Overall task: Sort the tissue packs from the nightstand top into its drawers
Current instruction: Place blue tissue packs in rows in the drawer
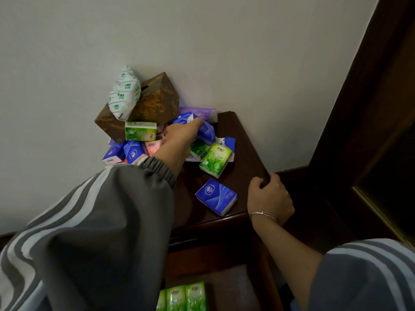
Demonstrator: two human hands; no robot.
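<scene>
A heap of small tissue packs covers the back of the dark wooden nightstand top (244, 153). My left hand (182, 133) reaches into the heap, fingers on a blue pack (205, 132) at the back; whether it grips the pack is hidden. A green pack (215, 160) lies right of my wrist and a lone blue pack (216, 196) lies near the front edge. Another green pack (140, 131) leans on the brown tissue box (155, 104). My right hand (269, 198) clasps the nightstand's right edge. Below, an open drawer (231, 283) holds green packs (183, 297).
A white wrapped pack with green print (124, 93) rests on the brown box against the wall. Blue and pink packs (132, 151) lie at the left. A purple wrapper (197, 112) sits behind the heap. Dark wooden furniture (370, 108) stands close on the right.
</scene>
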